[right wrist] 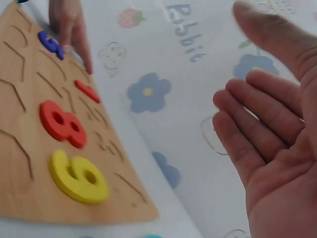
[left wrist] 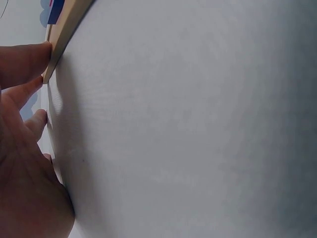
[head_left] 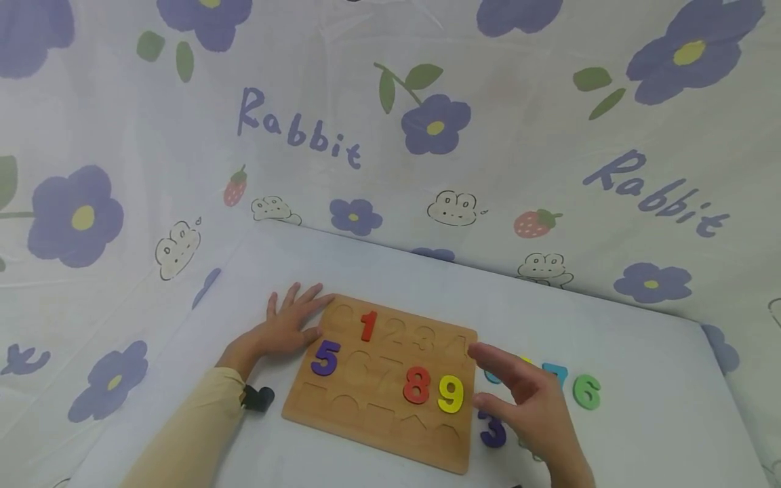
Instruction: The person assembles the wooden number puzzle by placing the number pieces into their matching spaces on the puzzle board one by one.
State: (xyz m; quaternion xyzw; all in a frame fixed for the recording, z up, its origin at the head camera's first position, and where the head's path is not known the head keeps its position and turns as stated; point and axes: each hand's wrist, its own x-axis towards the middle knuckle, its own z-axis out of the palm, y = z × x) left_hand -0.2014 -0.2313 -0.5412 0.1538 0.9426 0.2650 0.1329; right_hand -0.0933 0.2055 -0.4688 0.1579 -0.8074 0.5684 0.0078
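A wooden number puzzle board (head_left: 378,434) lies on the white table, with a red 1 (head_left: 369,326), purple 5 (head_left: 326,358), red 8 (head_left: 417,385) and yellow 9 (head_left: 451,394) on it. My left hand (head_left: 287,325) rests at the board's left edge, fingers spread, its thumb and a fingertip touching the edge in the left wrist view. By the right edge hovers my right hand (head_left: 531,400), its fingers extended and thumb apart; the right wrist view shows its palm (right wrist: 282,193) with nothing in it. Other outlines on the board hold no pieces.
Right of the board lie loose number pieces: a purple 3 (head_left: 493,430), a blue 7 (head_left: 555,373) and a green 6 (head_left: 587,392). More pieces are partly hidden by the right hand. A patterned cloth (head_left: 390,183) stands behind the table.
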